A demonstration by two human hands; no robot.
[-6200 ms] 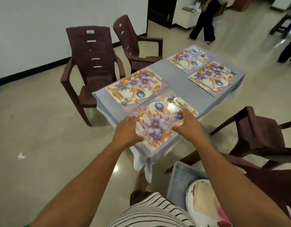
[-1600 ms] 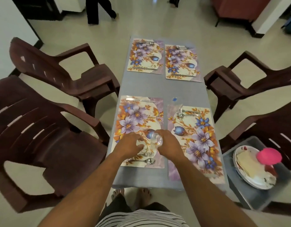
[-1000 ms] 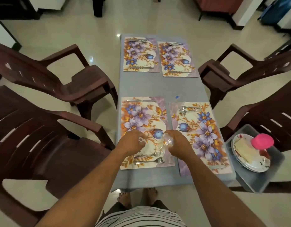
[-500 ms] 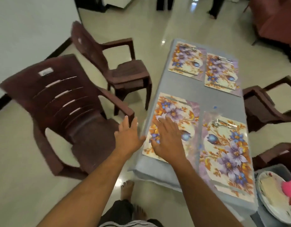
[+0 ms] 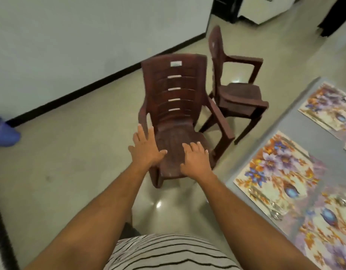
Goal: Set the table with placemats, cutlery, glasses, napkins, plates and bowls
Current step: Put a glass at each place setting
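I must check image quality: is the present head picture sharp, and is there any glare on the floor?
Head view: motion blur softens the whole frame, worst on the near placemat; the left hand and right hand stay readable over the chair; a small bright glare spot lies on the floor below it.

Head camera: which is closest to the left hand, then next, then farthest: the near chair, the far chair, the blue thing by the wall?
From the left hand:
1. Near chair, right under it.
2. Far chair, behind, to the right.
3. Blue thing, far left by the wall.
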